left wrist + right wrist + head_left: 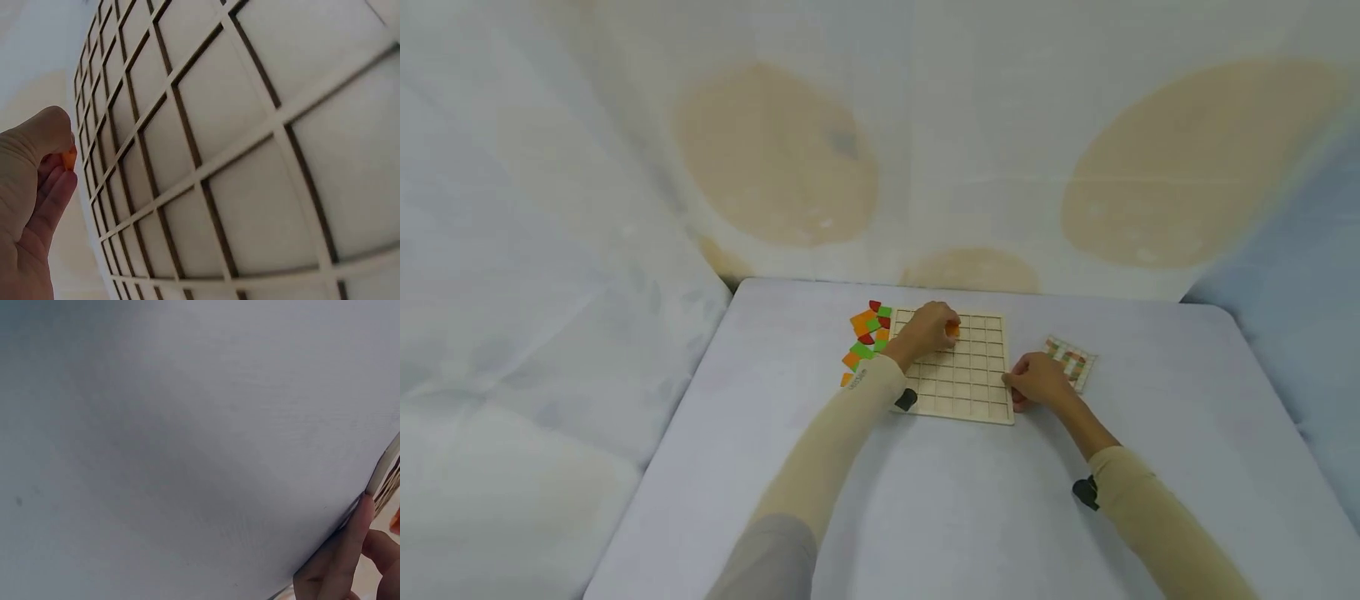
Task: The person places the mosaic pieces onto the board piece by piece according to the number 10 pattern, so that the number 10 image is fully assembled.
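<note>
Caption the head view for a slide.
Left hand holds an orange tile over a wooden grid board; right hand steadies its edge.

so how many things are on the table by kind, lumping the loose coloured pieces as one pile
grid board: 1
pile of loose coloured pieces: 1
orange piece pinched in the left hand: 1
patterned card beyond the right hand: 1
total: 4

Grid board [962, 375] cells open, tile pile [867, 337] flanking left

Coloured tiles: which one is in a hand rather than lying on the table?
The orange tile pinched by the left hand over the wooden grid board; the others lie loose beside it.
</note>
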